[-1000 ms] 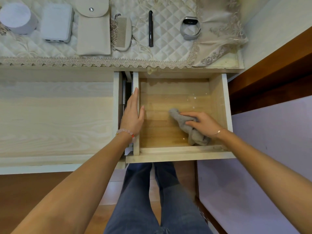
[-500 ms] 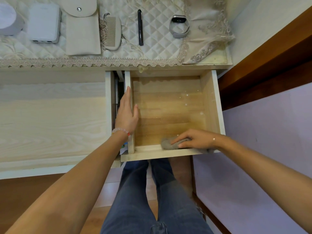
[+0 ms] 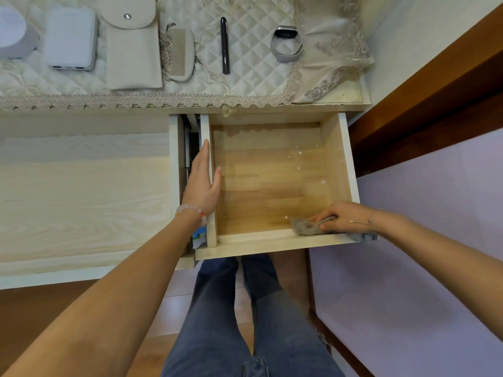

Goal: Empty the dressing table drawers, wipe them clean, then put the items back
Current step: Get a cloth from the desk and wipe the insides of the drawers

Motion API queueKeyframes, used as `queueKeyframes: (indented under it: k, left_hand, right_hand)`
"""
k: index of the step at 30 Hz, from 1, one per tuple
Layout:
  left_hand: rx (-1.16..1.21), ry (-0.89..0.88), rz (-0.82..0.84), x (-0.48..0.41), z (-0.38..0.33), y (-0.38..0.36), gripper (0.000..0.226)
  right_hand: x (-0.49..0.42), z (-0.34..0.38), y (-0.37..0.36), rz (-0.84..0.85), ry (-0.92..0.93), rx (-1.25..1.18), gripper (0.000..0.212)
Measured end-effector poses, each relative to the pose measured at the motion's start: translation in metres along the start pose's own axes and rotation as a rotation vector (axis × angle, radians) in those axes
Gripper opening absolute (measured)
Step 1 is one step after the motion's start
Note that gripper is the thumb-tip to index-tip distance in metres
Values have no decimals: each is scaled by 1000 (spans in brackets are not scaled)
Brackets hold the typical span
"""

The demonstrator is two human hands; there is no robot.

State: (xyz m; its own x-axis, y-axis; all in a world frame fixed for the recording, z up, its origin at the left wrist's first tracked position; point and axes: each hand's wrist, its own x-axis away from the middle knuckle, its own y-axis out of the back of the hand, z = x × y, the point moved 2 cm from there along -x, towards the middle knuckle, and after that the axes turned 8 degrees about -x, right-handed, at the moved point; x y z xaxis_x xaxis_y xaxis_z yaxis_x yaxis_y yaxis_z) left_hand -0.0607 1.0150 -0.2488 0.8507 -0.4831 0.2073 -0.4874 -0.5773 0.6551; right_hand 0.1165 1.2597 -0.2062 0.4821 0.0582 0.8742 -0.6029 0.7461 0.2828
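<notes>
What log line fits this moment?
wiping | right hand: grips grey cloth, near-right corner of wooden drawer | left hand: rests on left wall

One open drawer (image 3: 341, 159). One grey cloth (image 3: 303, 228) at its five o'clock corner. Two hands, left hand (image 3: 202, 186) and right hand (image 3: 341, 216). One bead bracelet (image 3: 190, 210), one chain bracelet (image 3: 370, 220). At twelve o'clock, one each: round white container (image 3: 12, 34), power bank (image 3: 70, 39), pouch (image 3: 133, 50), comb (image 3: 178, 55), pen (image 3: 224, 46), fitness band (image 3: 285, 44).

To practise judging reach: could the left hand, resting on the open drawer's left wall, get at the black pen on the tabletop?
Probably yes. The left hand is open and holds nothing; the pen lies uncovered on the quilted cover, straight beyond the drawer, with nothing standing between them.
</notes>
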Motion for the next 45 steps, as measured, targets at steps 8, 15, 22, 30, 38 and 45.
queueKeyframes:
  k: [8, 15, 22, 30, 38, 45]
  left_hand:
    - [9, -3, -21, 0, -3, -1, 60]
    - [22, 0, -40, 0, -6, -3, 60]
    - [-14, -35, 25, -5, 1, -1, 62]
    - [-12, -40, 82, -3, -3, 3, 62]
    - [-26, -9, 130, -3, -6, 7, 63]
    - [-54, 41, 238, -4, -16, 21, 64]
  right_hand:
    - [2, -3, -3, -58, 9, -24, 33]
    - [-3, 31, -15, -2, 107, -135, 31]
    - [-46, 116, -59, 67, 372, -120, 34]
    - [-33, 85, -45, -16, 339, -195, 30]
    - [-6, 33, -13, -112, 113, -160, 28]
    - [22, 19, 9, -482, 117, -587, 22]
